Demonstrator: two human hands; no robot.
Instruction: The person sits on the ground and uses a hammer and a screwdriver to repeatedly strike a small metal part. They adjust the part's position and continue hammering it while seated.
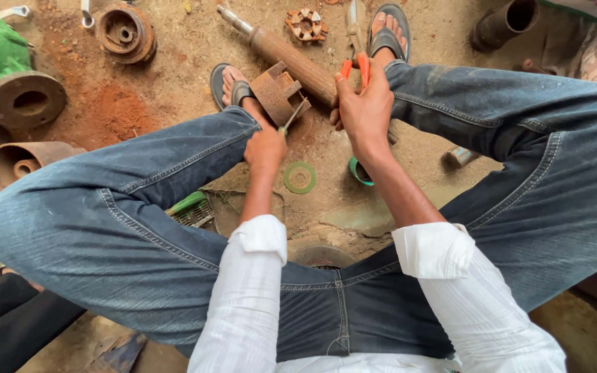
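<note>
My left hand (265,146) grips a screwdriver (293,116) with a green handle, its blade pointing up at a rusty notched metal block (276,91). The block sits on a long rusty shaft (291,59) that lies slanted on the dirt between my feet. My right hand (365,107) is closed around the orange handles of pliers (354,69), right beside the shaft. The plier jaws are hidden behind my hand.
A green ring washer (300,177) and a green cap (359,173) lie on the dirt floor between my knees. A rusty castellated coupling (306,25), a pulley (124,31), flanged parts (23,100) and pipes (502,24) lie around. Another person's dark-clothed limb (8,321) is at lower left.
</note>
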